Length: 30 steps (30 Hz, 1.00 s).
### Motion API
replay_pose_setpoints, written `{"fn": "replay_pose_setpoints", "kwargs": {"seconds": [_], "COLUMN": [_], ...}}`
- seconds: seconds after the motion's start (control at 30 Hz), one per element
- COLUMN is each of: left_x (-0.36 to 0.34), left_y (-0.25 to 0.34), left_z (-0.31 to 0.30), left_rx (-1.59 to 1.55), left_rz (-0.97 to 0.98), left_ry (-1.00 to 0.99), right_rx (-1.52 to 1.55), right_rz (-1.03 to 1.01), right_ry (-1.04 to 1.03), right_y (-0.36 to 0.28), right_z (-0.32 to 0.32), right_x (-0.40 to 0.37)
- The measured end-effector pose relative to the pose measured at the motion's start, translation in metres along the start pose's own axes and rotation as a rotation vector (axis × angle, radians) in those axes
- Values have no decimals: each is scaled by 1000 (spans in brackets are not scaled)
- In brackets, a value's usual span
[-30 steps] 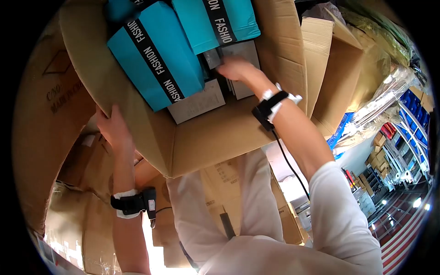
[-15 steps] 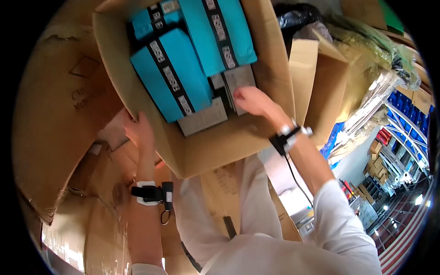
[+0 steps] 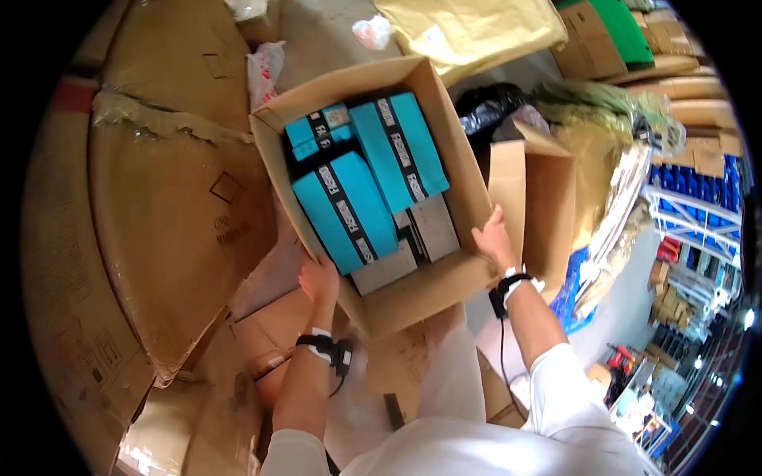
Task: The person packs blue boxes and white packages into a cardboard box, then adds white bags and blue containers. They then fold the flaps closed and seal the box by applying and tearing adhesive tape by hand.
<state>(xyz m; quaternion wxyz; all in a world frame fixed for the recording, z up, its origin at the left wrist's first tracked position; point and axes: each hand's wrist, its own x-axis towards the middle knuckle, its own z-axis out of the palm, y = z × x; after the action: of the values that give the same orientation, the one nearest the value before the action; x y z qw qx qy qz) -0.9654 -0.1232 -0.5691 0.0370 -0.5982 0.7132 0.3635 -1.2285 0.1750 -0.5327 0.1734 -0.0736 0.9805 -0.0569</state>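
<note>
Carton point(image 3: 397, 305) open, amid flattened cardboard point(image 3: 175, 198) | left hand point(image 3: 317, 278) clasps near-left wall, right hand point(image 3: 494, 240) curled over right rim | risk: 3 teal boxes point(image 3: 349, 210) loose inside; tilt may shift load, break grip.

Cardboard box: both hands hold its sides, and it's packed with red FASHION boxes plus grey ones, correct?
Not red: the head view shows the FASHION boxes are turquoise with black bands. The rest stands: left hand and right hand hold opposite sides of the cardboard box, grey boxes inside.
</note>
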Motion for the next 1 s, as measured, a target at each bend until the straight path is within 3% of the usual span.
{"fn": "replay_pose_setpoints", "kwargs": {"seconds": [0.07,0.13,0.2,0.27,0.37,0.47,0.5,0.6,0.63,0.67,0.73,0.8,0.87,0.97,1.0], "left_x": [-6,-4,-6,-1,-3,5,2,5,8,6,8,12,10,11,9], "left_y": [8,20,20,16,1,-1,-6,-10,-9,-9,-14,-20,-21,-25,-27], "left_z": [-1,2,4,10,14,15,15,17,18,16,14,16,15,17,19], "left_rx": [-2,-29,-59,-7,0,-4,7,-35,-54,-69,-95,-110,-17,-9,32], "left_rz": [-61,-78,-75,-55,-25,-10,-15,-23,-9,4,-8,-54,-37,84,41], "left_ry": [23,51,78,93,118,117,97,100,110,120,129,123,114,97,91], "right_rx": [-162,109,674,1143,1226,1314,1255,1114,989,773,739,625,478,354,300], "right_rz": [-223,-326,-124,308,782,628,670,464,354,94,-138,-154,-220,-183,-214], "right_ry": [246,365,-214,-532,-473,-447,-521,-755,-727,-548,-309,-61,169,-101,-180], "right_y": [-12,-56,-75,-102,-125,-135,-133,-107,-97,-76,-76,-52,-22,25,25], "right_z": [-1,-19,16,63,107,143,148,131,121,135,30,-32,-54,-31,-25], "right_x": [1,-8,-9,-8,16,51,62,73,69,65,35,23,23,27,34]}}
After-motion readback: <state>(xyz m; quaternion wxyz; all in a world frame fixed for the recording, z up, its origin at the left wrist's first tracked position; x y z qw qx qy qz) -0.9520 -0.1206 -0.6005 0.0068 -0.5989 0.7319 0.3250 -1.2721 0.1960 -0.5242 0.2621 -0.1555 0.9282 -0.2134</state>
